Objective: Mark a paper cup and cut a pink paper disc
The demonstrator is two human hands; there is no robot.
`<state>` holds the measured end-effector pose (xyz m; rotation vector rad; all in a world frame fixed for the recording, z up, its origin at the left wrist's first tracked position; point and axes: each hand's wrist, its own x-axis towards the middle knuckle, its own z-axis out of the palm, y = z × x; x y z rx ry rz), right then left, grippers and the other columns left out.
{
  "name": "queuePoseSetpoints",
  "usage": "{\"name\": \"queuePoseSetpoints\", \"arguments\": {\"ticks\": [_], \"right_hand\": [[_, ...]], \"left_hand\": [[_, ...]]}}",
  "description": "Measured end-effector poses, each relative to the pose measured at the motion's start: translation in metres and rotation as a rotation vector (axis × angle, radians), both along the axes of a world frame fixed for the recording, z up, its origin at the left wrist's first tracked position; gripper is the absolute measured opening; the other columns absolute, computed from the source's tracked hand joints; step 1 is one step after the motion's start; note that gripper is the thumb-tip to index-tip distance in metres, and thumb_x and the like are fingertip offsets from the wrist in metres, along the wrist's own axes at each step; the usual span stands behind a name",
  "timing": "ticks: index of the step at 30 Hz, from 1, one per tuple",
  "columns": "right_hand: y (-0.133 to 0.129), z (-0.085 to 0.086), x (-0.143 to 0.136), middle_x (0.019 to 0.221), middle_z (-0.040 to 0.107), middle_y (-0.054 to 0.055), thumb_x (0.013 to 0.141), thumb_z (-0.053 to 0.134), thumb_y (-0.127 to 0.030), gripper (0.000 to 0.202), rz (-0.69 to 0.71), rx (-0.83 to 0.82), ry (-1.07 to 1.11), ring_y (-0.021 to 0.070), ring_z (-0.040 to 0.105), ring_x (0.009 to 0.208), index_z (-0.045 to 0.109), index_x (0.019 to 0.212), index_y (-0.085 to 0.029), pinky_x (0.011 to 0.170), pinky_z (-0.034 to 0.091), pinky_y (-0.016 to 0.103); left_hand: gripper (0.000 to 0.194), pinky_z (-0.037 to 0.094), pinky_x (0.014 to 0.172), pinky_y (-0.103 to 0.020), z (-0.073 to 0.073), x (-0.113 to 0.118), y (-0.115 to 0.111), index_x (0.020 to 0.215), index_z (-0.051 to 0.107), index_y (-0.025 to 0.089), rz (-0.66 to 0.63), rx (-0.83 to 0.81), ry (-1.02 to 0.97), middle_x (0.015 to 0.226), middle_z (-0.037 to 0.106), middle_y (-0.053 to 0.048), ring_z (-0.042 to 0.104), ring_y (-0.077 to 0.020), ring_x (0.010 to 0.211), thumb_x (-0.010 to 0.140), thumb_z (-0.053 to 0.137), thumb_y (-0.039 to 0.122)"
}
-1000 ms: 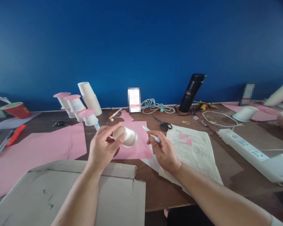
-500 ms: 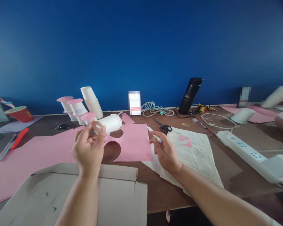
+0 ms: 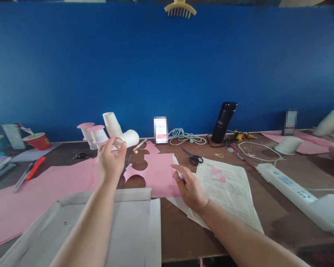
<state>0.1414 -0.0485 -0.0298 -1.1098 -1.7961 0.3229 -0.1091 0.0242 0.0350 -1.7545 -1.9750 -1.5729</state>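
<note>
- The white cup (image 3: 131, 138) had just travelled left and away from above the pink sheet (image 3: 163, 178), which left the round cut-outs at that sheet's left side in plain view.
- The left hand (image 3: 113, 159) had its grip clamped on the base end of that cup; the cup lay tilted on its side, smooth and tapered, mouth facing right, near the back edge of the desk (image 3: 178, 233), left of its middle.
- The right hand (image 3: 191, 191) had its grip closed on a slim white pen (image 3: 176, 161) over the pink sheet's right side.
- Beside the cup leaned a tall stack of pale, matte paper cups (image 3: 112, 124); to its left, more cups carried thin, flat pink discs (image 3: 97, 128).
- Dark-handled scissors (image 3: 190, 153) lay behind the right hand, their blades pointing to the back edge.
- Creased, printed paper (image 3: 236, 193) bore jagged pink scraps (image 3: 218, 176) right of that hand.
- Stiff grey cardboard (image 3: 136, 230) covered part of the front left, with smooth pink paper (image 3: 50, 189) behind it.
- A glossy black flask (image 3: 223, 124) stood near the back edge, right of the middle.
</note>
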Motion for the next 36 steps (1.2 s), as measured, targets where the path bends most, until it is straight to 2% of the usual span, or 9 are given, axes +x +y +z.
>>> {"name": "queuePoseSetpoints", "arguments": {"ticks": [2,5,11,17,21,23,29,33,36], "right_hand": [[0.0,0.0,0.0,0.101,0.062,0.007,0.096,0.04,-0.024,0.031,0.01,0.004,-0.004,0.018,0.06,0.088,0.051,0.125,-0.023,0.081,0.049,0.031],[0.001,-0.001,-0.001,0.102,0.062,0.007,0.096,0.04,-0.024,0.031,0.018,-0.005,0.007,0.0174,0.061,0.087,0.051,0.125,-0.024,0.082,0.049,0.031],[0.005,-0.004,-0.001,0.105,0.062,0.006,0.096,0.041,-0.023,0.031,0.035,-0.033,0.003,0.0168,0.061,0.088,0.051,0.125,-0.026,0.082,0.048,0.03],[0.007,-0.005,0.0,0.105,0.063,0.005,0.096,0.042,-0.024,0.032,0.054,-0.051,-0.001,0.0174,0.061,0.089,0.051,0.126,-0.028,0.083,0.048,0.03],[0.006,-0.004,0.001,0.107,0.062,0.005,0.096,0.041,-0.024,0.034,0.054,-0.076,0.003,0.0169,0.062,0.09,0.05,0.128,-0.029,0.083,0.048,0.03],[0.005,-0.004,0.001,0.109,0.062,0.005,0.096,0.042,-0.025,0.034,0.055,-0.092,-0.002,0.0164,0.062,0.09,0.049,0.129,-0.029,0.084,0.048,0.029],[0.001,-0.001,-0.001,0.108,0.062,0.003,0.096,0.042,-0.026,0.031,0.076,-0.144,-0.024,0.015,0.062,0.086,0.05,0.127,-0.029,0.081,0.048,0.028],[-0.006,0.001,-0.001,0.11,0.062,0.004,0.096,0.043,-0.025,0.03,0.098,-0.138,-0.036,0.0153,0.061,0.088,0.05,0.126,-0.027,0.081,0.047,0.028],[-0.011,0.004,0.0,0.11,0.062,0.005,0.095,0.043,-0.021,0.034,0.104,-0.039,-0.042,0.0161,0.06,0.091,0.047,0.129,-0.028,0.082,0.047,0.029]], "left_hand": [[0.047,0.05,0.08,-0.038,-0.002,0.0,0.007,0.119,0.057,0.025,0.072,-0.035,0.012,0.108,0.064,-0.008,0.065,-0.0195,0.075,0.08,0.054,0.052],[0.049,0.049,0.074,-0.037,-0.016,0.001,0.011,0.122,0.053,0.023,0.111,-0.075,0.057,0.108,0.064,-0.009,0.065,-0.0221,0.079,0.08,0.055,0.05],[0.037,0.046,0.068,-0.033,-0.037,0.006,0.015,0.107,0.058,0.022,0.031,-0.171,0.21,0.093,0.067,-0.006,0.065,-0.0239,0.081,0.081,0.054,0.049],[0.043,0.046,0.068,-0.03,-0.037,0.004,0.023,0.114,0.06,0.021,-0.062,-0.18,0.195,0.103,0.067,-0.007,0.064,-0.019,0.075,0.085,0.05,0.051],[0.035,0.046,0.072,-0.032,-0.03,-0.015,0.021,0.108,0.065,0.022,0.121,-0.097,0.202,0.105,0.065,-0.008,0.062,-0.0206,0.08,0.086,0.049,0.043],[0.024,0.045,0.071,-0.033,-0.028,-0.025,0.019,0.093,0.07,0.024,0.173,-0.201,0.265,0.1,0.066,-0.008,0.061,-0.024,0.087,0.084,0.05,0.035],[0.023,0.046,0.067,-0.035,-0.034,-0.029,0.02,0.081,0.073,0.03,0.029,-0.632,0.384,0.099,0.066,-0.008,0.061,-0.0272,0.09,0.079,0.051,0.037],[0.024,0.047,0.067,-0.036,-0.038,-0.026,0.021,0.08,0.074,0.029,-0.007,-0.736,0.406,0.102,0.066,-0.01,0.062,-0.0291,0.089,0.075,0.057,0.045],[0.021,0.047,0.069,-0.037,-0.039,-0.024,0.02,0.083,0.074,0.027,-0.025,-0.771,0.401,0.104,0.068,-0.011,0.064,-0.0295,0.089,0.076,0.057,0.038]]}}
